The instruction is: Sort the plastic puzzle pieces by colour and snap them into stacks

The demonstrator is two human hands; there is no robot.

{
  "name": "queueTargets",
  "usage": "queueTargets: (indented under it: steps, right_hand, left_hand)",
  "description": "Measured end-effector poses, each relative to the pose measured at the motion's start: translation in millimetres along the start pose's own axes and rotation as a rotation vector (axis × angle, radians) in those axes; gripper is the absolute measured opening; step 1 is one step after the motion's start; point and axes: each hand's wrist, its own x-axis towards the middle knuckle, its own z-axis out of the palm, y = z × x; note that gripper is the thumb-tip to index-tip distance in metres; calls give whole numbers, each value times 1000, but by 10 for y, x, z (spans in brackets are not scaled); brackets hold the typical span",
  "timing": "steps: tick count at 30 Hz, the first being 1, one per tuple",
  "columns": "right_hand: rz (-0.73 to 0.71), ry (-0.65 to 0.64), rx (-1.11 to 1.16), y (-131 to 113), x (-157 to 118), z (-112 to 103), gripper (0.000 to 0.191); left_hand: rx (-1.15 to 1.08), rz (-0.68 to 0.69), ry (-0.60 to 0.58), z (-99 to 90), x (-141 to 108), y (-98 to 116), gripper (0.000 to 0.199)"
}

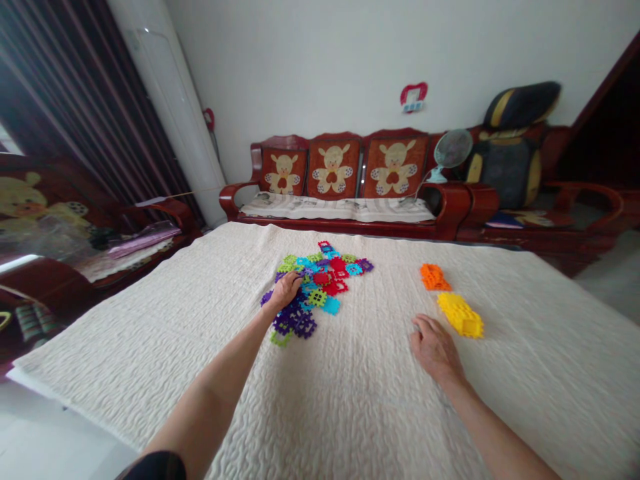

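Observation:
A mixed pile of flat plastic interlocking building tiles [319,280] in purple, red, green and blue lies on the cream quilted cover. My left hand [287,289] reaches into the pile's left side, its fingers bent together among the tiles. Whatever is between those fingertips is hidden. On the bare cover to the right rests my right hand [434,343], loosely curled with its fingers a little apart and nothing visible in it. Just beyond it sits a yellow block of joined tiles [460,315]. An orange group of tiles [434,277] lies farther back, apart from the yellow block.
The quilted cover [150,333] spreads over a wide table. Behind it stands a wooden sofa [345,228] with bear-patterned cushions. A small fan [453,150] and a chair with a dark massage cushion [505,167] are at the back right. Another wooden seat [175,213] is at left.

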Motion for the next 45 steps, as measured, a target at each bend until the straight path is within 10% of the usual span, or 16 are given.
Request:
queueTargets:
  steps: [26, 45]
  right_hand:
    - [-11, 19, -33, 15, 8, 3, 30]
    - [-41, 32, -48, 53, 10, 5, 31]
  left_hand:
    - [-29, -277, 160, -118, -27, -5, 31]
    - [69, -305, -47, -229, -116, -240, 47]
